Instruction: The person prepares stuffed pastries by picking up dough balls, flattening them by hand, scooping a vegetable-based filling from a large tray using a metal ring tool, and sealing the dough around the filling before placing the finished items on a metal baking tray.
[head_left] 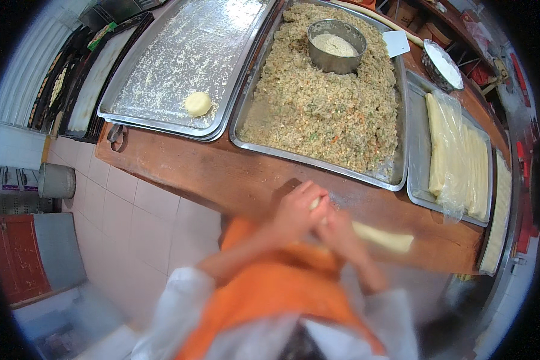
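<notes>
My left hand [298,209] and my right hand [340,229] are cupped together over the table's near edge, fingers closed around a piece of pale dough [315,203]. Only a sliver of that dough shows between the fingers; the rest is hidden, and the hands are slightly blurred. Just right of my right hand, a short strip of dough [385,237] lies on the wooden table [222,176]. One round, flattened dough ball [197,104] rests near the front of a metal tray [180,57] dusted with pale crumbs, at the far left.
Beyond my hands stands a large tray [318,163] of crumbly filling, with a metal bowl [337,62] of pale grains set in it. A white scraper [396,43] lies at its far corner. Right of it, a tray [427,201] holds dough strips [475,174] partly under plastic. Metal ring cutters [117,138] sit left.
</notes>
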Motion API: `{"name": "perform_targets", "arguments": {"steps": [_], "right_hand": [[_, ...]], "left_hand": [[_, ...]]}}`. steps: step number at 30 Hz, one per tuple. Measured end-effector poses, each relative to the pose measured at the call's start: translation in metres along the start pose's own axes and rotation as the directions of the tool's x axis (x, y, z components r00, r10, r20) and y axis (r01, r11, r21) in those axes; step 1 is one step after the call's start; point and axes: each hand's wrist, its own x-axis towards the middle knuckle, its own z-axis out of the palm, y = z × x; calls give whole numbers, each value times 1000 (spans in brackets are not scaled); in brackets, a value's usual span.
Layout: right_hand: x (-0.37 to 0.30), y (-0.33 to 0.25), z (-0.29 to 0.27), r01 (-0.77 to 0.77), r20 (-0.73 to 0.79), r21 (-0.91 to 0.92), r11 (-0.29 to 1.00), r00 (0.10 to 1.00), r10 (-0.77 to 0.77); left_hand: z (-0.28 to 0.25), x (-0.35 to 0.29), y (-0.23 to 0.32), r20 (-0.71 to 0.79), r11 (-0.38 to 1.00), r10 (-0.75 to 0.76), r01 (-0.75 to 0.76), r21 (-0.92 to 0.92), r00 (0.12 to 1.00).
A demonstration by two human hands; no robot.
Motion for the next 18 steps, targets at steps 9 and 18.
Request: {"name": "perform_targets", "arguments": {"steps": [9,18], "right_hand": [[-2,13,0,257,-1,-271,928,964,-267],[30,-11,-52,126,136,-479,869,988,-69]], "left_hand": [[-18,24,-1,-21,832,327,-278,480,945],[-110,-5,-56,303,535,100,-308,787,948]]}}
